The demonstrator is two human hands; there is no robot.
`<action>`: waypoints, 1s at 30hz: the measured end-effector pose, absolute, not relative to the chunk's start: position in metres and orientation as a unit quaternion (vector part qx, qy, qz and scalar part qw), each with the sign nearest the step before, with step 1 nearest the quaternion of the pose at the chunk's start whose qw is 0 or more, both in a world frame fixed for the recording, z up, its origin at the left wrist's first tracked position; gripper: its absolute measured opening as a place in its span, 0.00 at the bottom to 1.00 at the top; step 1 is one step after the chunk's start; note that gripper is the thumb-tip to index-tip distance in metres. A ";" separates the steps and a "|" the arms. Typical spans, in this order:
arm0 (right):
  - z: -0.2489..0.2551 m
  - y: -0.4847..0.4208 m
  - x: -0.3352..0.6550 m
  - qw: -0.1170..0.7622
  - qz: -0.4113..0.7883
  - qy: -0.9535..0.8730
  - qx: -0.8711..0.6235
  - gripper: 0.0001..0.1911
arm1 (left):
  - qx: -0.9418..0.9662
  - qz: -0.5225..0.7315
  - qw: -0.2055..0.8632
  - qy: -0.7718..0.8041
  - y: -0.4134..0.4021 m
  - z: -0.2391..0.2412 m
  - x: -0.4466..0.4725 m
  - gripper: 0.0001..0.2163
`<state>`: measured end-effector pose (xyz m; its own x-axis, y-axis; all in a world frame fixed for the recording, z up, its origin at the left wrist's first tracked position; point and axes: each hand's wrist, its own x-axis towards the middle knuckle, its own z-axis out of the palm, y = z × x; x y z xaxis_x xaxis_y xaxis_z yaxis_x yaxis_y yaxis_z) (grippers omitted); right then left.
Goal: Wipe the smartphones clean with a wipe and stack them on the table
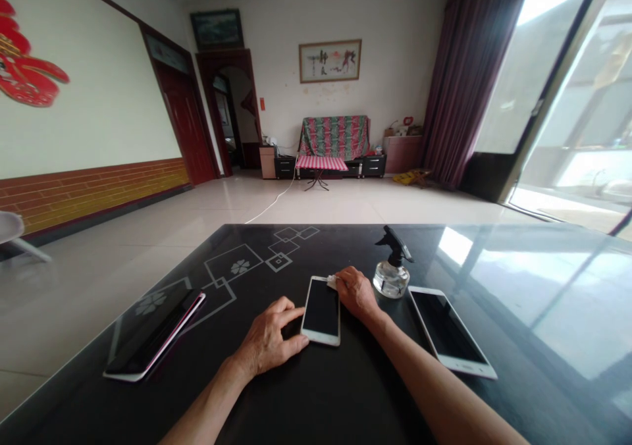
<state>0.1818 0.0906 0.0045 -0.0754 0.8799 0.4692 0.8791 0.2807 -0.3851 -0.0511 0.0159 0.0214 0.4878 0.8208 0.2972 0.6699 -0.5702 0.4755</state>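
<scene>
white phone (320, 313) flat on a black table (286, 409)

the white phone lies screen up between the person's two hands, which are apart from each other. at its left edge is the left hand (269, 336), open, thumb and forefinger spread, their tips touching that edge. at its far right corner is the right hand (356, 292), fingers pinched on a small white wad (332, 282), too small to tell whether cloth or paper. beyond the white phone and to its right, a clear spray bottle (392, 279) with a black trigger head stands upright, near the right hand. farther right of the white phone lies a second phone (448, 330), also screen up. well to the left of the white phone rests a dark, glossy device (153, 336) with a pale edge.
</scene>
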 end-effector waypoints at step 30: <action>0.019 0.067 0.170 0.263 -0.051 -0.737 -0.620 0.13 | 0.845 0.255 0.149 0.445 0.017 0.022 -0.049 0.19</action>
<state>0.1704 0.0670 0.0195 -0.0921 0.8877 0.4512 0.9413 0.2253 -0.2512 -0.0494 0.0165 0.0219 0.4736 0.8286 0.2987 0.6768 -0.5594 0.4785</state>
